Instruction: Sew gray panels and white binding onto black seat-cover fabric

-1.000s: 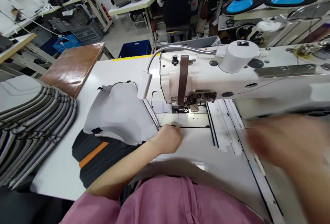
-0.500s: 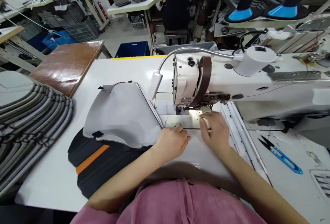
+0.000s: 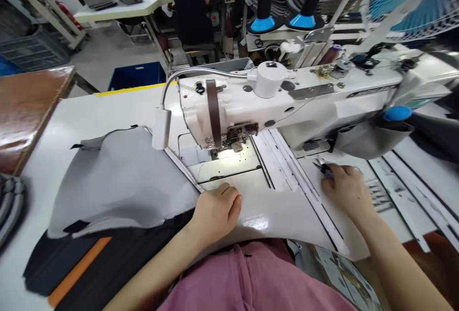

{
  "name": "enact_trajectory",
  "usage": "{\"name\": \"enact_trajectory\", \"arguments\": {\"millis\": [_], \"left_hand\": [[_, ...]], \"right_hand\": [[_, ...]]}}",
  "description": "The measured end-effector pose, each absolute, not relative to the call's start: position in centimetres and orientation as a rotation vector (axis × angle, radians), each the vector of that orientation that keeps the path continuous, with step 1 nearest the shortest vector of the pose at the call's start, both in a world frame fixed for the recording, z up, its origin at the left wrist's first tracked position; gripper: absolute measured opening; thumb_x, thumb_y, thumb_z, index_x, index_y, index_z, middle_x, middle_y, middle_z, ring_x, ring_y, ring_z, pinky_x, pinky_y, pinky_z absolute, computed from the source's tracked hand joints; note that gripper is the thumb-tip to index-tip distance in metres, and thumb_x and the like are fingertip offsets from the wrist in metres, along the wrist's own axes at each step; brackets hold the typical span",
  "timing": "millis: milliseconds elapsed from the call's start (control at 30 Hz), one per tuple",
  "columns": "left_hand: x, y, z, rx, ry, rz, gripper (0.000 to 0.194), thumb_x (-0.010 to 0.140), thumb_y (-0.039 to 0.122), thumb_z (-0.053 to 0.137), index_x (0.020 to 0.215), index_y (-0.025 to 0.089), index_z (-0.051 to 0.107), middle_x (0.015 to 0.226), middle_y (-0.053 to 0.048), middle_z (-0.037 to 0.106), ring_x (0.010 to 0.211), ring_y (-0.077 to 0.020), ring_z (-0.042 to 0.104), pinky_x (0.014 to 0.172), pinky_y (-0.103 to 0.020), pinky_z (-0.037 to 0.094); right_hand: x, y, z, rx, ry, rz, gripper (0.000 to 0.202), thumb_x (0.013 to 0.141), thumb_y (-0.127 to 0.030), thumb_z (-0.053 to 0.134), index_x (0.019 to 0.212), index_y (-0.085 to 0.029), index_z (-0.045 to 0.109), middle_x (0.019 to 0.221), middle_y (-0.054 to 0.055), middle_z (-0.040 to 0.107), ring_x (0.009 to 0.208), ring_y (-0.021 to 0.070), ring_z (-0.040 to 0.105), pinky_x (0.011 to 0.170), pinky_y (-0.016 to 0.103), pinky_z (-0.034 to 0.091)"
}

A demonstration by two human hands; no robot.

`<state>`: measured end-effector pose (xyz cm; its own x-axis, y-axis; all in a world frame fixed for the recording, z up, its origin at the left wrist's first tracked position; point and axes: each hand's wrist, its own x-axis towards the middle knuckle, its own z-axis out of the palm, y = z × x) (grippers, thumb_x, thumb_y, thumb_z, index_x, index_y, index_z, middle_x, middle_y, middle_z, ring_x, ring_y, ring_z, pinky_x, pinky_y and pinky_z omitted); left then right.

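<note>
My left hand [image 3: 217, 210] is closed with curled fingers, low on the white table in front of the sewing machine [image 3: 201, 115]. Whatever its fingers hold, if anything, is hidden. Beside it lies a grey fabric piece [image 3: 122, 182] with dark edging, over black fabric [image 3: 132, 249] bearing an orange strip [image 3: 81, 270]. Out to the right, my right hand [image 3: 347, 189] is closed around thread snips [image 3: 322, 165]. Their metal blades stick out past the fingertips, while the palm hides the handles. Under the needle area, the lit metal plate [image 3: 233, 165] shows no fabric.
A bendy lamp [image 3: 162, 127] hangs left of the machine head. Grey padded pieces [image 3: 10, 206] are stacked at far left. Another machine with a grey piece [image 3: 373, 139] stands at right, near a fan [image 3: 412, 5]. Behind the table are a blue crate [image 3: 136, 76] and a seated person [image 3: 188, 5].
My right hand has left the needle area, moved right and taken hold of the thread snips. My left hand stays closed near the fabric. The view has turned to the right.
</note>
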<state>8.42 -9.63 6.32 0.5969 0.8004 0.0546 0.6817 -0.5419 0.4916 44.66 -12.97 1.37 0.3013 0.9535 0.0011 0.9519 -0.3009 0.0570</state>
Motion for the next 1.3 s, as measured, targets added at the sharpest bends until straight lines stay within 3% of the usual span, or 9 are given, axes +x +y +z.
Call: {"name": "enact_trajectory", "arguments": {"millis": [167,333,467,667,833,900,1000,1167,1300], "left_hand": [[9.0,-10.3,5.8,2.357,1.246,0.376,0.024,0.091,0.025,0.038,0.073,0.017,0.051,0.073,-0.003,0.055,0.060,-0.0135,0.051,0.053,-0.026,0.033],[9.1,-10.9,5.8,2.231,1.300,0.504,0.022,0.091,0.023,0.041,0.071,0.017,0.049,0.070,-0.001,0.053,0.059,-0.0124,0.047,0.053,-0.025,0.031],[9.2,-11.1,6.2,2.064,1.323,0.679,0.021,0.091,0.022,0.041,0.071,0.018,0.046,0.069,0.000,0.051,0.060,-0.0117,0.046,0.056,-0.025,0.032],[9.3,-11.0,6.4,1.971,1.248,0.713,0.021,0.090,0.017,0.040,0.069,0.018,0.045,0.069,-0.001,0.050,0.064,-0.0125,0.048,0.059,-0.025,0.034],[7.8,-11.2,8.2,2.110,0.696,0.313,0.010,0.088,0.026,0.052,0.090,0.022,0.060,0.102,-0.003,0.060,0.076,-0.0122,0.058,0.071,-0.025,0.046],[6.2,-10.6,8.7,2.144,0.869,0.389,0.019,0.089,0.031,0.051,0.104,0.023,0.059,0.116,-0.007,0.057,0.088,-0.0157,0.060,0.078,-0.028,0.049],[3.5,-8.6,8.4,2.152,1.607,0.528,0.022,0.092,0.034,0.045,0.099,0.018,0.058,0.104,-0.011,0.059,0.095,-0.0240,0.059,0.082,-0.037,0.049],[0.3,-5.8,5.9,2.007,2.263,0.210,0.058,0.081,0.048,0.060,0.125,0.012,0.047,0.130,-0.021,0.049,0.123,-0.0383,0.044,0.097,-0.055,0.039],[-0.2,-5.9,4.6,1.900,2.257,0.161,0.063,0.078,0.043,0.060,0.131,0.013,0.043,0.144,-0.020,0.036,0.136,-0.0383,0.028,0.104,-0.057,0.032]], "right_hand": [[43.1,-13.3,0.7,2.624,2.035,0.115,0.022,0.083,-0.022,0.051,0.104,-0.017,0.059,0.106,0.016,0.059,0.091,0.0261,0.059,0.065,0.034,0.043],[34.4,-11.7,1.8,2.333,2.483,0.151,0.026,0.092,-0.023,0.039,0.110,-0.012,0.055,0.071,0.007,0.059,0.058,0.0199,0.054,0.065,0.035,0.044],[27.4,-8.9,1.2,1.986,2.616,-0.134,0.043,0.097,-0.035,0.037,0.132,-0.012,0.043,0.097,0.013,0.059,0.062,0.0173,0.057,0.048,0.027,0.036],[24.3,-6.7,1.8,1.692,2.876,-0.202,0.037,0.100,-0.035,0.030,0.124,-0.018,0.052,0.101,0.007,0.061,0.067,0.0136,0.058,0.047,0.027,0.032],[29.0,-8.2,3.5,2.209,2.608,-0.098,0.036,0.099,-0.033,0.032,0.122,-0.017,0.054,0.100,0.007,0.062,0.063,0.0134,0.056,0.048,0.026,0.032],[32.7,-10.0,3.5,2.573,2.266,0.043,0.039,0.096,-0.036,0.035,0.125,-0.017,0.052,0.104,0.009,0.061,0.067,0.0168,0.058,0.051,0.028,0.035],[37.9,-12.6,3.0,2.811,1.764,0.178,0.045,0.094,-0.042,0.037,0.126,-0.016,0.054,0.108,0.016,0.061,0.073,0.0250,0.060,0.054,0.034,0.038],[37.9,-12.8,2.7,2.814,2.047,0.435,0.042,0.088,-0.045,0.047,0.115,-0.016,0.061,0.120,0.019,0.059,0.109,0.0363,0.054,0.078,0.047,0.044],[29.3,-11.7,3.1,1.964,2.980,-0.410,0.022,0.092,-0.031,0.044,0.099,-0.021,0.062,0.097,0.009,0.066,0.091,0.0236,0.061,0.079,0.038,0.048]]}}
